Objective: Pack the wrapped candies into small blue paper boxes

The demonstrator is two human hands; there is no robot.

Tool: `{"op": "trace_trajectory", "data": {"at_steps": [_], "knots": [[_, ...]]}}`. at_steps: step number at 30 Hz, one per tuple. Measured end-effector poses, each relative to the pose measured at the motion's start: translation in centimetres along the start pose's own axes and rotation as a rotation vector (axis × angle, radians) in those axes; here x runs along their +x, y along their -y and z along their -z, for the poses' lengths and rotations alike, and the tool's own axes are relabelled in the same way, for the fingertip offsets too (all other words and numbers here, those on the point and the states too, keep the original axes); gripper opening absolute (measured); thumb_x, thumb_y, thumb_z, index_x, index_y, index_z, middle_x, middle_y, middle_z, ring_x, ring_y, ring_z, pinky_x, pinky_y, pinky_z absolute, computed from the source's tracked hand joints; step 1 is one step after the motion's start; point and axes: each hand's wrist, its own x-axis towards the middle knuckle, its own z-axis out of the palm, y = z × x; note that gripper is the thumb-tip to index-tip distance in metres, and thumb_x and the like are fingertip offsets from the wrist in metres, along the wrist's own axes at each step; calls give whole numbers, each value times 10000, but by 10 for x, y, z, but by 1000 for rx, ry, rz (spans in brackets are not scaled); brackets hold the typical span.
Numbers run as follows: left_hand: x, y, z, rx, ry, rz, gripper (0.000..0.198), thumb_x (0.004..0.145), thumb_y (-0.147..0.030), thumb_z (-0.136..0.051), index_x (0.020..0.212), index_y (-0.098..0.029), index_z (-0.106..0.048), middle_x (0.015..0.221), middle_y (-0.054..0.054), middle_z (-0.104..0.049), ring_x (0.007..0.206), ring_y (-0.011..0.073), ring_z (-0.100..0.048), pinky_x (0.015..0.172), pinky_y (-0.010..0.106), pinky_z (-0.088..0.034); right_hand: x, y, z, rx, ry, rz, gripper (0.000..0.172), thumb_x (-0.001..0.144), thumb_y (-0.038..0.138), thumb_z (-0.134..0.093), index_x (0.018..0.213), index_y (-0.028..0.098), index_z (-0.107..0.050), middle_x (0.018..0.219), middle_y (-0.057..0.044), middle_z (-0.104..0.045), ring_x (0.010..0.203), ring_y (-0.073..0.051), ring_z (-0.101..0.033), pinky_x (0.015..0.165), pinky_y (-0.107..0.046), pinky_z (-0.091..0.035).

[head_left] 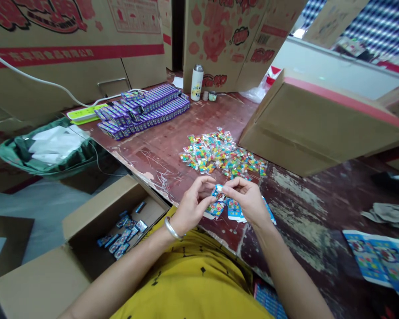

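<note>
Small blue printed carton [216, 193], lower centre of the frame, is pinched between the fingertips of the left hand [193, 203] and the right hand [248, 201], the right thumb by its white edge. From where I stand, squeezing too hard could crease that thin card, and a loosened pinch might drop it onto the flat blue cartons [234, 212] just below. Those lie near the close edge of the worn red table [216, 113], so a clumsy brush could sweep some off, while a careless reach forward might scatter the clear candy packets [213, 153] heaped beyond.
</note>
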Motion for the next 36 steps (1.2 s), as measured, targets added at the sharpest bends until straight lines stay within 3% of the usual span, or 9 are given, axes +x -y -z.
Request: {"op": "trace_trajectory", "data": {"at_steps": [5, 10, 14, 20, 23, 26, 29, 32, 36], "knots": [[0, -2, 6, 7, 61, -7, 425, 862, -174, -569, 1280, -213, -503, 1124, 87, -628, 1042, 201, -603, 896, 326, -508, 5, 2, -2, -56, 16, 28, 247, 747, 380, -735, 663, 176, -624, 635, 9, -600, 598, -134, -527, 602, -274, -427], [-1, 2, 7, -25, -10, 38, 339, 852, -209, -581, 1189, -196, -611, 1115, 69, -669, 990, 200, -629, 895, 328, -509, -12, 7, -13, -316, -81, 351, 197, 864, 308, -607, 695, 211, -640, 782, -28, -650, 765, -183, -597, 731, -327, -458], [-1, 10, 14, -68, -8, 109, 264, 822, -225, -630, 1079, -166, -622, 1003, 59, -679, 885, 172, -644, 811, 285, -519, -10, 2, -6, -437, 74, 424, 180, 895, 291, -553, 799, 235, -694, 895, -49, -683, 896, -212, -622, 805, -356, -471], [7, 16, 49, -18, -179, 196, 298, 723, -280, -736, 830, -169, -481, 731, -31, -593, 630, 95, -586, 573, 198, -491, 54, -26, -9, -684, 4, 319, 140, 878, 310, -563, 914, 212, -657, 829, -40, -682, 708, -186, -611, 702, -315, -459], [10, 11, 68, -2, -311, 231, 370, 716, -313, -724, 955, -183, -473, 817, -28, -583, 552, 76, -563, 465, 190, -484, 86, -39, -30, -823, 9, 315, 168, 835, 320, -622, 953, 200, -638, 877, -65, -678, 738, -204, -612, 717, -319, -450], [10, 4, 79, -45, -355, 268, 478, 721, -292, -695, 1131, -192, -470, 965, 9, -585, 611, 93, -624, 577, 282, -578, 106, -47, -50, -887, 4, 276, 348, 778, 242, -674, 1112, 194, -592, 951, -90, -667, 838, -230, -617, 761, -330, -448], [11, 4, 87, -41, -332, 270, 488, 733, -258, -657, 1191, -185, -506, 1033, 33, -597, 715, 126, -651, 714, 333, -587, 113, -52, -53, -814, 43, 254, 370, 737, 181, -684, 1099, 218, -614, 829, -39, -666, 785, -212, -616, 737, -314, -450], [12, 13, 89, 102, -295, 232, 366, 749, -249, -626, 1103, -161, -602, 1000, 36, -643, 840, 171, -638, 770, 308, -550, 108, -47, -41, -709, 55, 244, 177, 785, 256, -643, 957, 215, -658, 728, -3, -654, 660, -176, -609, 664, -290, -459], [11, 28, 77, 237, -181, 186, 321, 777, -267, -617, 1077, -153, -619, 1007, 59, -680, 917, 203, -628, 798, 313, -517, 82, -20, -23, -392, -93, 246, 200, 855, 380, -566, 917, 196, -616, 752, -9, -656, 586, -153, -612, 582, -279, -482]]}}
